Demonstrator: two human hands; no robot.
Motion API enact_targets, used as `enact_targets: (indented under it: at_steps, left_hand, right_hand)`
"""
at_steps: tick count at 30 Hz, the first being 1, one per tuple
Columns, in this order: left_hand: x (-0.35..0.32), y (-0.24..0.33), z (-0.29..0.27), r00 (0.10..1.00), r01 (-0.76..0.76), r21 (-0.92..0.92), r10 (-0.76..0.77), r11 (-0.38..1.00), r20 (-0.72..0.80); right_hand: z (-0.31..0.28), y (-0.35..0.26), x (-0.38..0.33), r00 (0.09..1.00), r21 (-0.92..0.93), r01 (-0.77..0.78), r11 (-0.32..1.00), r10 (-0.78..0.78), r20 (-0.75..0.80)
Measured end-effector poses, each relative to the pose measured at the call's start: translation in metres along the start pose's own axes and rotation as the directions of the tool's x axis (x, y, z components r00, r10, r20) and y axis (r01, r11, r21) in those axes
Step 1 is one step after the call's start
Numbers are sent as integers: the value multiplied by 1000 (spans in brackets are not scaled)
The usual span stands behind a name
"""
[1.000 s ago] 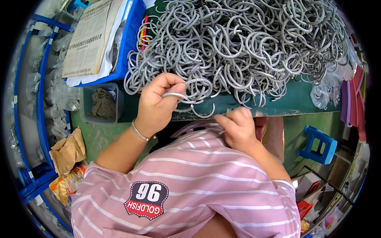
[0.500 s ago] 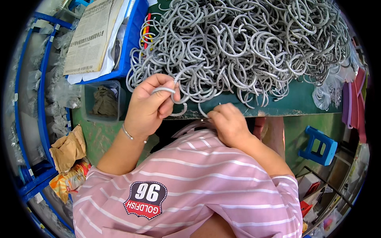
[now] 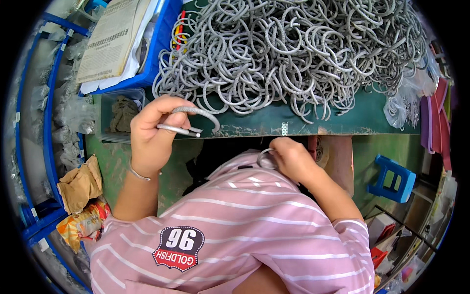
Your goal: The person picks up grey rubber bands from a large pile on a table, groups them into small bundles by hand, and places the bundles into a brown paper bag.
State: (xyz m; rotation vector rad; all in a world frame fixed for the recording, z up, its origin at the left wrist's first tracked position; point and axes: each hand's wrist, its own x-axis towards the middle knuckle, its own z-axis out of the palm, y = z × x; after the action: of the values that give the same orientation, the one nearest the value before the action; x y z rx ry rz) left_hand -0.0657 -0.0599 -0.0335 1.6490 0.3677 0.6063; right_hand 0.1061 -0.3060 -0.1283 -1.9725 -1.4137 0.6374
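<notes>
Raised at the table's near edge, my left hand is closed around a grey ribbed open ring. A second grey length with a pale cut end sticks out below the thumb; whether it belongs to the same ring I cannot tell. Lower and to the right, my right hand pinches another thin grey curved piece in front of the striped shirt. Its fingertips are partly hidden. Just beyond that hand, a small patterned strip shows at the table edge. A large heap of grey open rings covers the table.
The dark green table shows along its near edge. At left stand a blue bin with newspapers, a clear tub holding a cloth, and blue shelving. A blue stool is on the floor at right.
My left hand has moved left, away from the heap, with its ring. My right hand has drawn slightly back from the table edge, a curved piece now showing at its fingers.
</notes>
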Motion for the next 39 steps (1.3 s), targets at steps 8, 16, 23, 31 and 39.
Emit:
enact_targets:
  at_steps: [8, 16, 23, 31, 39]
  left_hand:
    - [-14, -13, 3, 958, -279, 581, 179, 765, 224]
    - [7, -33, 28, 855, -508, 765, 335, 395, 395]
    - [19, -37, 31, 711, -682, 711, 379, 169, 592]
    - [28, -31, 39, 740, -667, 742, 179, 70, 648]
    - [80, 37, 27, 622, -780, 547, 279, 305, 732]
  right_hand:
    - [78, 60, 37, 989, -505, 122, 855, -63, 132]
    - [66, 69, 28, 988, -517, 142, 844, -153, 22]
    - [34, 45, -14, 963, -55, 64, 996, -76, -260]
    - [6, -6, -19, 971, 287, 179, 941, -123, -204]
    - [-1, -22, -30, 967, 769, 204, 605, -4, -254]
